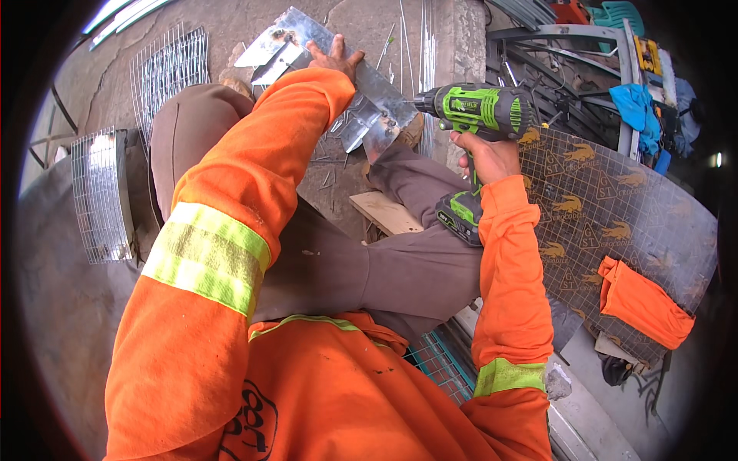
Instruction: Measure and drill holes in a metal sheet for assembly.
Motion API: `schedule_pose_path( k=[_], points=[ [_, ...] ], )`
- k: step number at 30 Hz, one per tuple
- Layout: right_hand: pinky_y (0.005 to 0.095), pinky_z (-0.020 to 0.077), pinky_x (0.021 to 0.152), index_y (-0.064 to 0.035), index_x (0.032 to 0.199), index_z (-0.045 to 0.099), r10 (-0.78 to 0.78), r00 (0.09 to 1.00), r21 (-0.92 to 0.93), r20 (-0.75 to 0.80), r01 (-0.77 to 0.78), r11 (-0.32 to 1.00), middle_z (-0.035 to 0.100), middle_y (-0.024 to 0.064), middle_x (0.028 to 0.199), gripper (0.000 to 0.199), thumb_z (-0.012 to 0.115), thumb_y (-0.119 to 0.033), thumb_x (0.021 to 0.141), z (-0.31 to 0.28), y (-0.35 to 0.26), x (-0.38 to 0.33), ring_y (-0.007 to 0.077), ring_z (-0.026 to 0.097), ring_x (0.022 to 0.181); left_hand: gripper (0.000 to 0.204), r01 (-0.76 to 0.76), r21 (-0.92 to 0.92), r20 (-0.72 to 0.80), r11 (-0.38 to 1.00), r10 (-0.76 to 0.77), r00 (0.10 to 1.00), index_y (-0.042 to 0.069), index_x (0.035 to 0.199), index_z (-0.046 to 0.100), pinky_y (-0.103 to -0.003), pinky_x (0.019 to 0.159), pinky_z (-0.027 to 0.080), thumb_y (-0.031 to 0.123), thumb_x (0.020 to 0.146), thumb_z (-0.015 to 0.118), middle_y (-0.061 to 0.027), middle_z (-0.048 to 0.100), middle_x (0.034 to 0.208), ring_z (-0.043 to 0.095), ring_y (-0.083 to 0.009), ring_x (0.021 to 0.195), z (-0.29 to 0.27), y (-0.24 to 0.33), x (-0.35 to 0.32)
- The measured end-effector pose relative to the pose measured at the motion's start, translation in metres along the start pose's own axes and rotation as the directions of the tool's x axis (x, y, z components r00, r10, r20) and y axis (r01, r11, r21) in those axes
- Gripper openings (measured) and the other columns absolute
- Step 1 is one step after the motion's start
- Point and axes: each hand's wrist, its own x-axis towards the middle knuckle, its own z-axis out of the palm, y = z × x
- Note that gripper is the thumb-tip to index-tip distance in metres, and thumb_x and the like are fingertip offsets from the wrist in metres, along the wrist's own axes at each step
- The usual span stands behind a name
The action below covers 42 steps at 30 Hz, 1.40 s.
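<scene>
My right hand (492, 157) is wrapped round the grip of a green and black cordless drill (477, 107). The drill lies nearly level, its chuck pointing left. Its tip is over the right end of a bent, shiny sheet-metal piece (377, 88); whether it touches the metal I cannot tell. My left hand (336, 60) rests on the far part of this metal with its fingers spread. A cut, folded flap of sheet metal (284, 58) lies beside that hand. The metal lies on the ground between my feet, and my boot is partly behind its near end.
Metal scraps and thin rods (427, 46) lie around the sheet. Wire mesh panels (100, 196) stand at left, and a wooden board (384, 213) is between my legs. On the right are a patterned sheet (584, 207), an orange cloth (642, 303), a metal frame (626, 84) and a blue cloth (636, 115).
</scene>
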Motion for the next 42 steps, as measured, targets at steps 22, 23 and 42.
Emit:
schedule_pose_path(
  k=[22, 23, 42],
  points=[
    [0.0311, 0.0439, 0.046, -0.001, 0.088, 0.066, 0.024, 0.993, -0.184, 0.115, -0.003, 0.983, 0.062, 0.0054, 0.073, 0.02, 0.068, -0.014, 0.072, -0.013, -0.019, 0.018, 0.0129, 0.055, 0.052, 0.079, -0.058, 0.083, 0.027, 0.995, 0.056, 0.998, 0.047, 0.151, 0.027, -0.067, 0.104, 0.043, 0.056, 0.086, 0.07, -0.0047, 0.008, 0.168, 0.018, -0.0681, 0.137, -0.008, -0.002, 0.003],
    [0.0312, 0.044, 0.046, -0.001, 0.089, 0.066, 0.018, 0.992, -0.166, 0.128, 0.004, 0.986, 0.061, 0.0055, 0.073, 0.021, 0.069, -0.014, 0.072, -0.013, -0.021, 0.015, 0.0132, 0.055, 0.051, 0.079, -0.054, 0.056, 0.03, 0.997, 0.053, 0.998, 0.047, 0.151, 0.027, -0.068, 0.104, 0.043, 0.055, 0.086, 0.07, -0.004, 0.007, 0.168, 0.018, -0.0678, 0.137, -0.008, -0.002, 0.002],
    [0.0311, 0.0433, 0.044, -0.0017, 0.08, 0.064, 0.075, 0.993, -0.287, 0.088, -0.047, 0.957, 0.059, 0.0036, 0.065, 0.016, 0.069, -0.014, 0.072, -0.009, -0.034, 0.019, 0.0122, 0.054, 0.048, 0.079, -0.059, 0.064, 0.022, 0.996, 0.058, 0.998, 0.048, 0.151, 0.026, -0.063, 0.104, 0.046, 0.055, 0.086, 0.07, -0.0034, 0.006, 0.168, 0.017, -0.0649, 0.14, -0.012, -0.003, -0.005]
  ],
)
